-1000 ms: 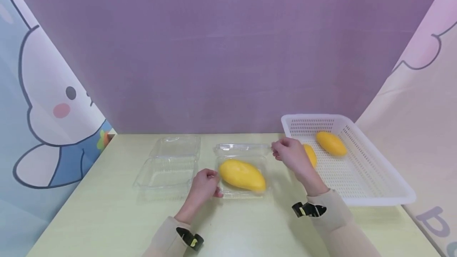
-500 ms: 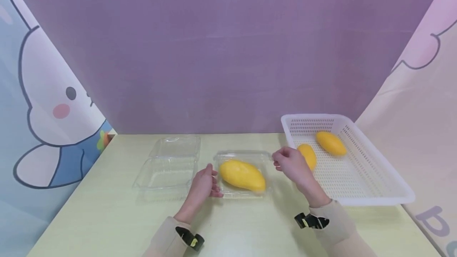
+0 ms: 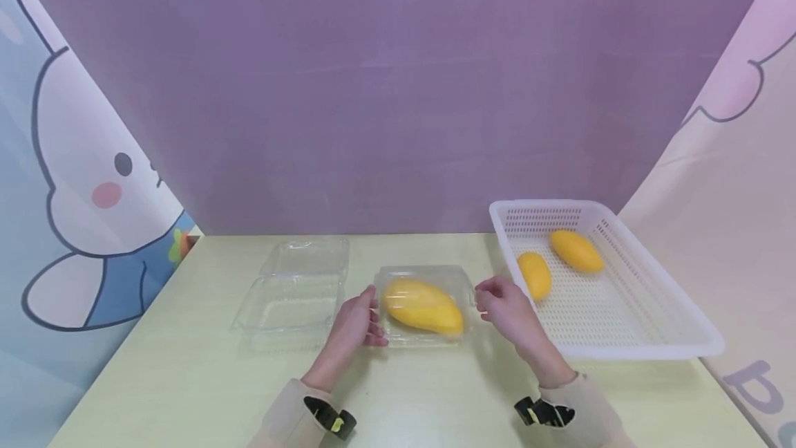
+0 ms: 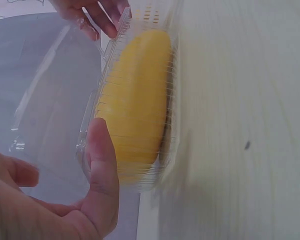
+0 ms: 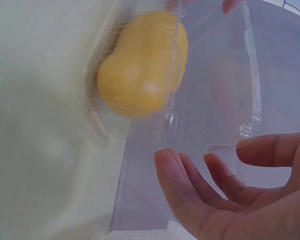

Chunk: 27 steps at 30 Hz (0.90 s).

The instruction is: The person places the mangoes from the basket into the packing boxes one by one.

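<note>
A yellow mango (image 3: 423,306) lies in a clear plastic clamshell box in the middle of the table. Its hinged lid (image 5: 217,75) stands tilted above the fruit, partly lowered. At the box's right side my right hand (image 3: 506,313) pinches the lid's corner between thumb and fingers. My left hand (image 3: 354,323) is at the left side, with a fingertip (image 4: 100,132) against the box wall and the thumb held apart. In the left wrist view the mango shows through the ribbed box wall (image 4: 165,145).
A second clear clamshell (image 3: 292,299) lies open to the left. On the right stands a white perforated basket (image 3: 659,348) holding two mangoes, one near its left wall (image 3: 535,275) and one farther back (image 3: 577,250). A purple backdrop (image 3: 398,102) rises behind the table.
The lid has swung forward from behind the box to over the mango. My right hand has come nearer and lower with it. My left fingers have straightened out beside the box.
</note>
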Available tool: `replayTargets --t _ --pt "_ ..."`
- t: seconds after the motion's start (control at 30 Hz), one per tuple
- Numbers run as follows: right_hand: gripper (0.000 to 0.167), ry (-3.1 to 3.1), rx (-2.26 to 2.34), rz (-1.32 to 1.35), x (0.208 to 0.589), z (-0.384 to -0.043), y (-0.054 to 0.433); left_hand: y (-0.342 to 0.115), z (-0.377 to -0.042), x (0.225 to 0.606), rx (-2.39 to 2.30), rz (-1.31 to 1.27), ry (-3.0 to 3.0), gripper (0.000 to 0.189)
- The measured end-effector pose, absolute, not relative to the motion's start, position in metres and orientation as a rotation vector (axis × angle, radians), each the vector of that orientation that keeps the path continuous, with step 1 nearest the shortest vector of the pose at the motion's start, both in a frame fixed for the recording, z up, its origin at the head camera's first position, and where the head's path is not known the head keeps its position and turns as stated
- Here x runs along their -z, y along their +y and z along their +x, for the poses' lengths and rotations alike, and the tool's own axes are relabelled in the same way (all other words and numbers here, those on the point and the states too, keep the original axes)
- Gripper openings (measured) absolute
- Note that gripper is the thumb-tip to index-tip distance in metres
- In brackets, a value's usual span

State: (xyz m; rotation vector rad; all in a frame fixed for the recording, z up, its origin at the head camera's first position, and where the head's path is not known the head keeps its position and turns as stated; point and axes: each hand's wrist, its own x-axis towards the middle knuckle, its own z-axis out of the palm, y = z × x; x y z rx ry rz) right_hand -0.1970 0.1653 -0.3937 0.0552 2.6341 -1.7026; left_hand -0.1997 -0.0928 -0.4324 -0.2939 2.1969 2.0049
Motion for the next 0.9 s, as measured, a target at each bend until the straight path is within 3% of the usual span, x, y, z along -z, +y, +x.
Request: replayTargets --t 0.4,0.9 --pt "0.026 2.622 1.713 0.068 0.417 -0.19 0.163 -0.093 -0.201 0.436 -2.01 -0.272 2.206 0.025" --pt "0.027 2.455 1.795 0.121 0.433 -0.187 0.166 -0.093 -0.201 0.439 -1.985 -0.249 2.238 0.035"
